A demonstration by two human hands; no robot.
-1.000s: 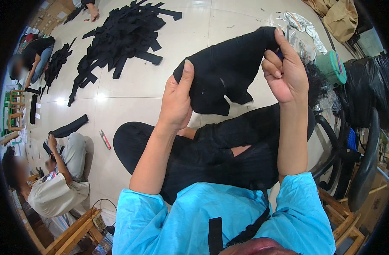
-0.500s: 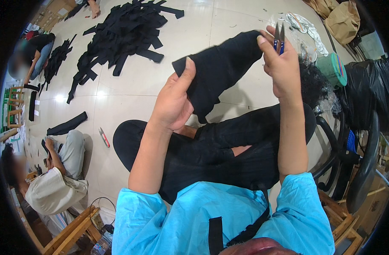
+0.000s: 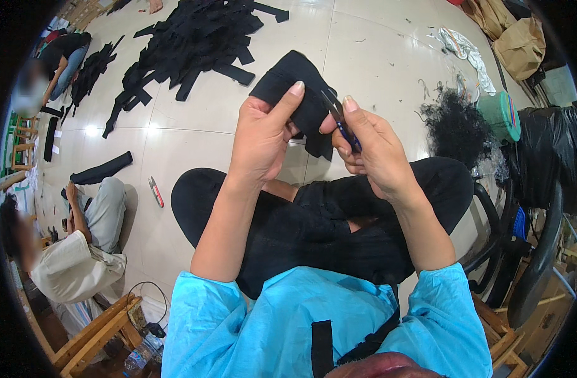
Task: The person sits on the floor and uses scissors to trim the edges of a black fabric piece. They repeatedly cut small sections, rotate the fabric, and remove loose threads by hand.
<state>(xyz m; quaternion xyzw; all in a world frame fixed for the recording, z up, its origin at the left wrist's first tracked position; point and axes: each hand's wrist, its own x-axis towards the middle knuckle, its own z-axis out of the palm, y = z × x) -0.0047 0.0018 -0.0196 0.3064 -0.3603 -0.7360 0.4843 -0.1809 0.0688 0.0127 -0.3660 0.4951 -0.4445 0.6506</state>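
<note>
Blue-handled snips are meeting a piece of black cloth

From where I'm standing, a person in a bright blue shirt is sitting on the pale tiled floor, legs folded, holding the cloth up in front of the knees. The left hand is gripping it, thumb lying along the top and fingers curling underneath. The right hand is closing around the snips, their dark blades pointing up and leftward at the cloth's right side; I can't tell whether they are cutting.

Beyond, a big pile of black cloth strips is spreading over the floor. Red-handled snips are lying near the left knee. To the right, a tangle of black threads is sitting beside a green tub. At the left, a co-worker in a pale shirt is sitting near a black strip.
</note>
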